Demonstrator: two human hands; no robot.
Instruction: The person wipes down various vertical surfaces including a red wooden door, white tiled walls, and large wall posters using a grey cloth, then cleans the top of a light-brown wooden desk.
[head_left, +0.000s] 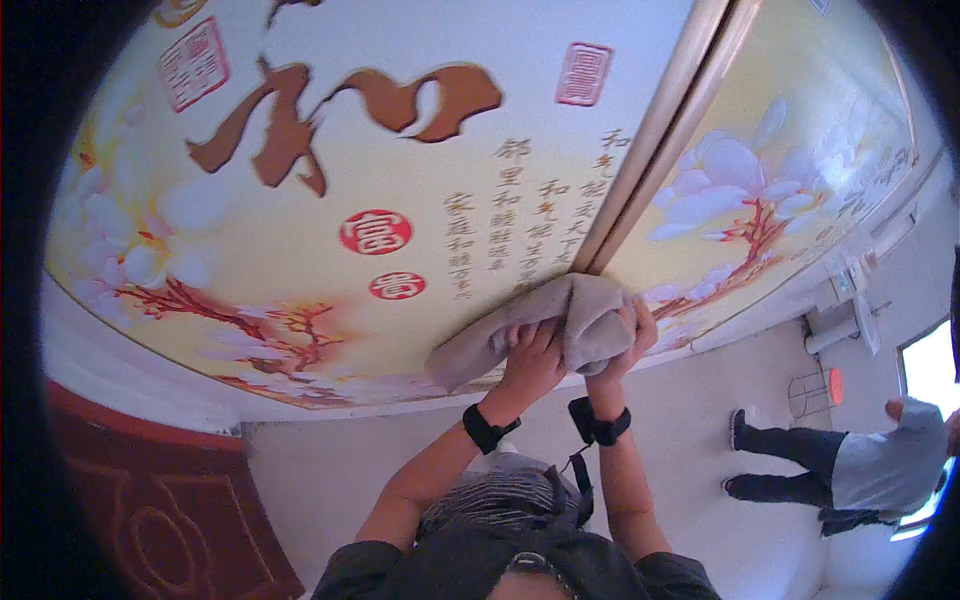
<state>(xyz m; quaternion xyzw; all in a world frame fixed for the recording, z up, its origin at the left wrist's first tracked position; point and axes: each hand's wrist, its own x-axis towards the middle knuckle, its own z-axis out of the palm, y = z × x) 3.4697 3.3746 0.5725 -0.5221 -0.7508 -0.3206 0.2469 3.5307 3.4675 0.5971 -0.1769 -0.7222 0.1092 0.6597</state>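
A grey-beige cloth (517, 307) lies bunched against a large decorated panel (300, 247) painted with blossoms and brown and red characters. Both hands are on the cloth. My left hand (532, 360) grips its middle part, with the fingers curled into the fabric. At the folded right end, my right hand (634, 337) holds the cloth, its fingers partly hidden behind the folds. The cloth touches the lower visible end of a pair of gold-coloured metal trim strips (652, 142) that divide the panel. Each wrist wears a black band.
On the right, a person (870, 465) in a light top and dark trousers stands on the pale floor (675, 450). Near that person are a wire basket (810, 394) with an orange-red top and a white washbasin (866, 322). A dark red patterned door (165, 495) is at lower left.
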